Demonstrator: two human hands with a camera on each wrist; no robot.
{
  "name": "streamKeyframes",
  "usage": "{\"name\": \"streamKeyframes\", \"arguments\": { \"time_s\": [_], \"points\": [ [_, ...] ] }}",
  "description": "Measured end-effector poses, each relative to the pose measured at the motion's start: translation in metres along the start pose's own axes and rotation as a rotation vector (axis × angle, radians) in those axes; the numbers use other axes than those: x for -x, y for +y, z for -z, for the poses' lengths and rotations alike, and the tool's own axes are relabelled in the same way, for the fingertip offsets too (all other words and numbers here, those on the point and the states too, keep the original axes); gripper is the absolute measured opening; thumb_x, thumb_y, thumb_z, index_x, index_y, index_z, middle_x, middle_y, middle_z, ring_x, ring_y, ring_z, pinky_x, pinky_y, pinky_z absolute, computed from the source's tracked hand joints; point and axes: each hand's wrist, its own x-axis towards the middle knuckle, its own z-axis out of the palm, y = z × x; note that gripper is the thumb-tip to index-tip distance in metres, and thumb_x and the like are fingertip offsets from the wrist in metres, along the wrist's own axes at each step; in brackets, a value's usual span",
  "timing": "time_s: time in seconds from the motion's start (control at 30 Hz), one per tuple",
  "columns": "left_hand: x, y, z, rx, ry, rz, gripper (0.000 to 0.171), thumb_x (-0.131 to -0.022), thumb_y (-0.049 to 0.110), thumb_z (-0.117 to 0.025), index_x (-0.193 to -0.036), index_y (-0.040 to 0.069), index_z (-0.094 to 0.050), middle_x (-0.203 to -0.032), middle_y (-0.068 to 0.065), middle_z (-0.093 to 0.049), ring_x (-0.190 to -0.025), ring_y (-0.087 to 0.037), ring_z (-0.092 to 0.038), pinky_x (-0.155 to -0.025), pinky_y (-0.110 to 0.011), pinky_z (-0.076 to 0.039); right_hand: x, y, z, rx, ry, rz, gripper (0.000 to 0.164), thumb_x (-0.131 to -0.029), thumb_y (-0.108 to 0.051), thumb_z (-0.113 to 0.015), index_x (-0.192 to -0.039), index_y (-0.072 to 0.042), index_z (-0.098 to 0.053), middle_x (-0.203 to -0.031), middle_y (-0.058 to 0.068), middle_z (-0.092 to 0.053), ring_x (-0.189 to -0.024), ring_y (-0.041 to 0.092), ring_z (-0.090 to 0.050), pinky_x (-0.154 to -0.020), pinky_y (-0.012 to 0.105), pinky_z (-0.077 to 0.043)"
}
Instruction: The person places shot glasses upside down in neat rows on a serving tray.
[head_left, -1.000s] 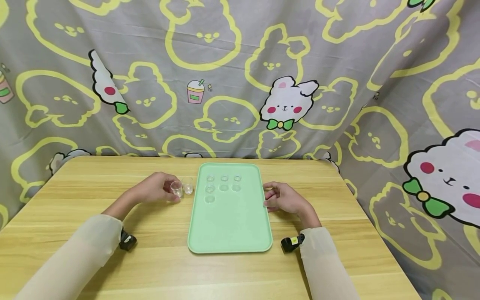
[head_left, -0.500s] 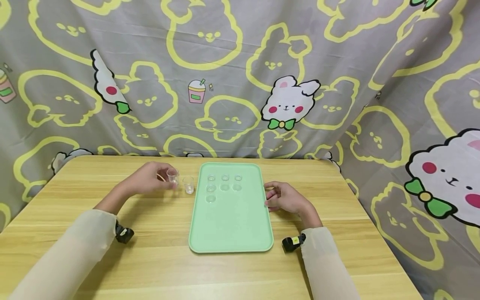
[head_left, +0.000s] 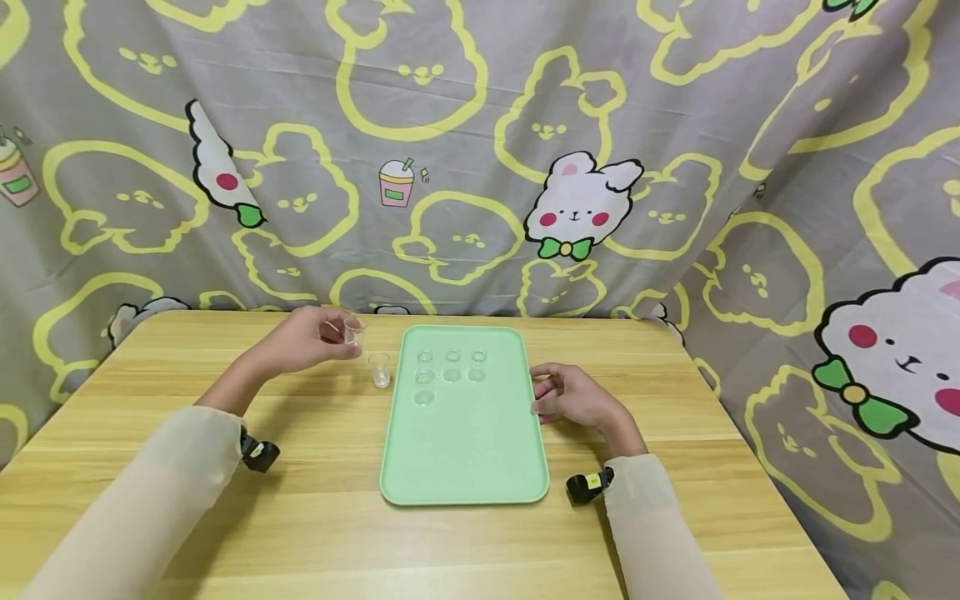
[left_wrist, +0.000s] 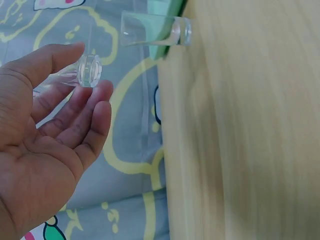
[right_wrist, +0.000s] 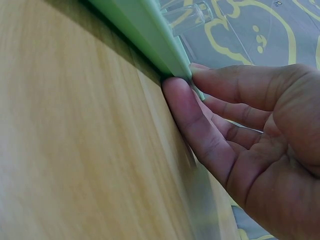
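My left hand (head_left: 311,340) pinches a small clear shot glass (head_left: 356,335) between thumb and fingers, raised over the table left of the tray. In the left wrist view, the thick base of that shot glass (left_wrist: 90,71) shows past the fingertips and faces the tabletop. A second shot glass (left_wrist: 145,30) stands upright on the wood, close to the tray's left edge. My right hand (head_left: 573,396) grips the right rim of the light green tray (head_left: 465,454), thumb and fingers on either side of it in the right wrist view.
Several clear shot glasses (head_left: 452,356) stand in rows at the tray's far left part. One of these glasses (right_wrist: 190,19) has its thick base pointing away from the tray. A patterned grey curtain (head_left: 450,275) hangs behind the wooden table (head_left: 300,533).
My left hand has lifted the shot glass off the table beside the other one, moving it up and farther back. The right hand stays at the tray's rim.
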Motion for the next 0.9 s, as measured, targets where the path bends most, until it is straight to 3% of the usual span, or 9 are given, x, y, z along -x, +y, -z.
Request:
{"name": "streamKeyframes", "arguments": {
  "time_s": [0.37, 0.53, 0.9],
  "points": [
    [-0.017, 0.02, -0.006, 0.036, -0.013, -0.04, 0.037, -0.09, 0.028, -0.081, -0.121, 0.011, -0.072, -0.092, -0.005, -0.069, -0.087, -0.02, -0.07, -0.072, -0.037, -0.054, 0.001, 0.002, 0.001, 0.003, 0.007, -0.003, 0.06, -0.094, 0.007, -0.067, -0.149, 0.005, -0.043, -0.107, 0.02, -0.057, -0.087, 0.026, -0.065, -0.078, 0.042, -0.062],
    [-0.023, 0.029, -0.01, 0.051, -0.008, -0.059, 0.032, -0.09, 0.028, -0.081, -0.116, 0.011, -0.073, -0.101, -0.005, -0.072, -0.089, -0.018, -0.07, -0.077, -0.037, -0.056, 0.001, 0.001, 0.002, 0.003, 0.004, 0.001, 0.061, -0.094, 0.006, -0.068, -0.149, 0.005, -0.043, -0.106, 0.02, -0.057, -0.087, 0.026, -0.065, -0.078, 0.042, -0.062],
    [-0.037, 0.047, -0.028, 0.092, -0.027, -0.101, 0.031, -0.09, 0.02, -0.081, -0.118, 0.011, -0.072, -0.098, -0.004, -0.071, -0.089, -0.021, -0.068, -0.083, -0.038, -0.058, -0.001, 0.002, 0.001, -0.004, -0.004, 0.0, 0.061, -0.094, 0.006, -0.068, -0.149, 0.005, -0.043, -0.107, 0.02, -0.058, -0.087, 0.026, -0.065, -0.079, 0.042, -0.062]
  ]
}}
